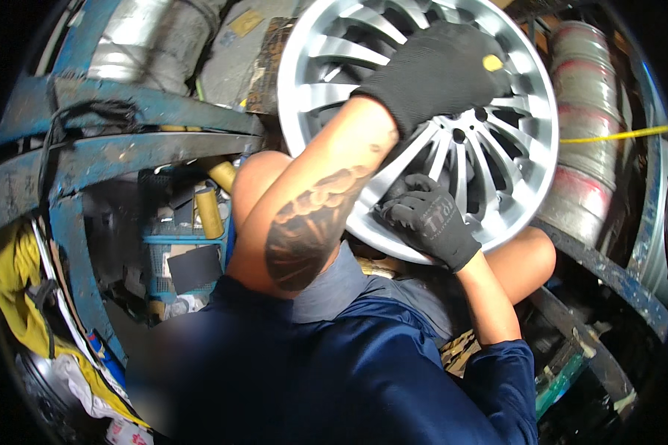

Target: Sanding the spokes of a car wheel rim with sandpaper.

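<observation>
A silver multi-spoke alloy wheel (442,144) rests over my bare knees, its outer face up. My left hand (451,67), in a black knit-cuff work glove, lies across the upper spokes beside the hub. A small yellow patch (492,62) shows at that glove; whether it is part of the glove or something held is unclear. My right hand (431,222), in a black glove with printing on its back, crosses the near rim. Its fingers curl at a gap between lower spokes, and whatever they may hold is hidden.
At left, a worn blue metal frame (145,111) stands near a blue plastic basket (156,240) with a cardboard tube (209,212) and a dark sheet (195,268). Metal barrels (584,128) line the right, with a yellow strip (615,136) across them. A yellow cloth (16,278) hangs lower left.
</observation>
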Available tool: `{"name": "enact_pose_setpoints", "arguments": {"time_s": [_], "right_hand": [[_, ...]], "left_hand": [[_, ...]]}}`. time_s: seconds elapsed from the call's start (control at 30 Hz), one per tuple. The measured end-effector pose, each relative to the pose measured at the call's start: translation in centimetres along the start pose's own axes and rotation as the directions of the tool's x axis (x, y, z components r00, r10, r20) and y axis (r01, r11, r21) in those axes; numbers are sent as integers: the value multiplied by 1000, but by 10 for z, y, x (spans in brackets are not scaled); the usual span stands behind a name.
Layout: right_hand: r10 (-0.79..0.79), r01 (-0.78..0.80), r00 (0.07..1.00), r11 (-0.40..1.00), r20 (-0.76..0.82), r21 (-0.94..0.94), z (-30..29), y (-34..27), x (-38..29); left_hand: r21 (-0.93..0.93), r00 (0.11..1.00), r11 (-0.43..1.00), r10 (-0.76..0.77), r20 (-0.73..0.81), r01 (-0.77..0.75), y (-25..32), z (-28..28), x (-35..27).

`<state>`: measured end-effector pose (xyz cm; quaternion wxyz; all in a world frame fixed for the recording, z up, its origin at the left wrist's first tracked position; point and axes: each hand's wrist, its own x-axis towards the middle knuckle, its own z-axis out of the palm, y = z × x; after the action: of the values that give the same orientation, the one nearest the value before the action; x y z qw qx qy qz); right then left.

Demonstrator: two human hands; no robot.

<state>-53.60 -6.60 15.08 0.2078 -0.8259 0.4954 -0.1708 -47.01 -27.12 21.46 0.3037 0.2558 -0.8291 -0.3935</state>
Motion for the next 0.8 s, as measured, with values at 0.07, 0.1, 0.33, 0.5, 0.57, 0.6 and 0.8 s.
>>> {"name": "enact_pose_setpoints", "arguments": {"time_s": [0.07, 0.1, 0.33, 0.5, 0.57, 0.6, 0.8], "right_hand": [[28, -28, 999, 1000, -18, -2, -4, 2, -8], [28, -27, 999, 1000, -17, 2, -5, 2, -11], [11, -11, 1000, 999, 17, 37, 13, 3, -4], [-2, 0, 998, 999, 64, 36, 17, 3, 1], [10, -13, 996, 999, 85, 37, 16, 2, -1], [60, -63, 986, 998, 156, 10, 16, 2, -2], [54, -55, 991, 998, 118, 4, 17, 2, -2]], "left_hand": [[33, 1000, 999, -20, 22, 20, 5, -5, 1], [63, 999, 997, -41, 18, 39, 9, -7, 1], [-54, 993, 998, -34, 114, 40, 29, -24, -2], [-160, 950, 962, -178, 255, 223, 38, -33, 1], [-171, 889, 912, -300, 346, 374, 41, -38, 1], [-218, 918, 929, -217, 331, 299, 40, -42, -1], [-162, 958, 980, -69, 279, 117, 38, -35, -2]]}}
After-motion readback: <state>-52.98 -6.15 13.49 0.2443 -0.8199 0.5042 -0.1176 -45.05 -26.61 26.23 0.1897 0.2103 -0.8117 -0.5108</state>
